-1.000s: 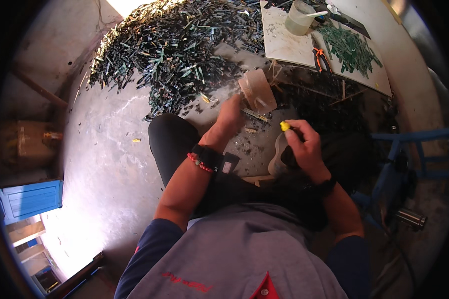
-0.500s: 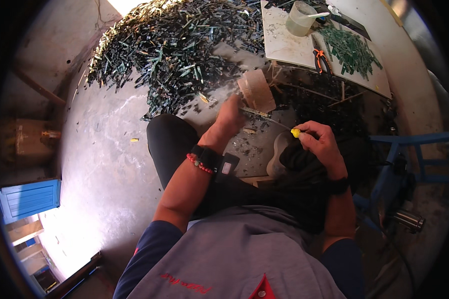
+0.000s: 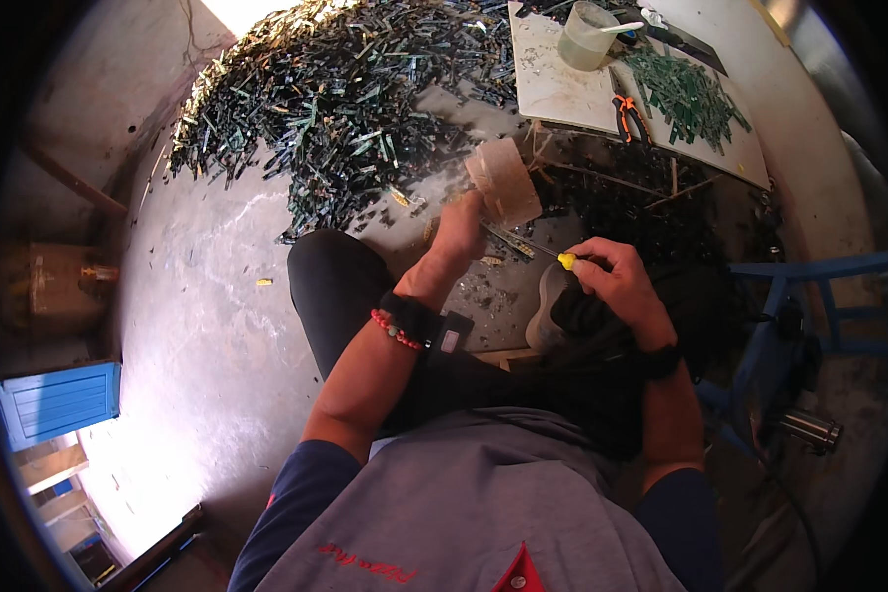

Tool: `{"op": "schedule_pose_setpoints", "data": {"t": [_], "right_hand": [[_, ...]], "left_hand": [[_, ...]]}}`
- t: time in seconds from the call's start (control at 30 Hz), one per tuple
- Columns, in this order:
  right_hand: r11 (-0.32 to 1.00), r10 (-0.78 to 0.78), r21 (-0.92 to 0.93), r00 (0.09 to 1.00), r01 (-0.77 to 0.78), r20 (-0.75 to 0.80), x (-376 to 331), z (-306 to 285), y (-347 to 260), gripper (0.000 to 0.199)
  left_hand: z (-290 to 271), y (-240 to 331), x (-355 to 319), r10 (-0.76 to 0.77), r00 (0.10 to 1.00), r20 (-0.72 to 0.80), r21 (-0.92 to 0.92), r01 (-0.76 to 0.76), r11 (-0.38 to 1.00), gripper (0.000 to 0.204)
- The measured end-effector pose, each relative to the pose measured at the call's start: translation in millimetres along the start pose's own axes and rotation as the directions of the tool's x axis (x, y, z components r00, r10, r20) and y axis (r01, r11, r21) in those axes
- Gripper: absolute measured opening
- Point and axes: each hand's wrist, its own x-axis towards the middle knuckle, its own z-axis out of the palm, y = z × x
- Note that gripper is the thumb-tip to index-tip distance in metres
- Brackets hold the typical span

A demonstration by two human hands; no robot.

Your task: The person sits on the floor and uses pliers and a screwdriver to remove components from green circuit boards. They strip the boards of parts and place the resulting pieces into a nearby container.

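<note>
My left hand point(image 3: 458, 229) is closed on a narrow, speckled strip point(image 3: 509, 240) that sticks out to the right of my fingers. My right hand point(image 3: 617, 279) grips a tool with a yellow handle point(image 3: 567, 260), which looks like a screwdriver. Its thin shaft points left and meets or lies along the strip; whether they touch I cannot tell. Just beyond my left hand, a pale brown block point(image 3: 504, 184) stands on the floor. Between my legs, small yellowish scraps point(image 3: 490, 260) and dark crumbs lie on the concrete.
A large heap of dark strips point(image 3: 365, 109) covers the floor ahead. On the white board point(image 3: 562, 97) at far right are a plastic jug point(image 3: 586, 39), orange-handled pliers point(image 3: 629, 116) and a pile of green strips point(image 3: 683, 94). A blue metal frame point(image 3: 809, 271) stands to my right.
My right hand has moved slightly left, bringing the yellow handle closer to my left hand. My left hand still holds the strip, its end now tilted further down to the right.
</note>
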Motion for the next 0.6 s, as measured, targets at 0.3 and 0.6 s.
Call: {"op": "schedule_pose_setpoints", "data": {"t": [0.3,0.6], "right_hand": [[0.996,0.069,0.045,0.991,-0.074,0.117,-0.8,-8.2,-7.5,0.019],[0.965,0.094,0.215,0.963,-0.151,0.254,0.0,-5.3,-6.3,0.020]], "left_hand": [[3.1,-1.5,-5.0,-0.002,0.995,0.103,0.049,-0.003,0.999,0.037],[11.8,-30.0,10.2,0.232,0.946,0.229,-0.224,-0.180,0.958,0.041]]}}
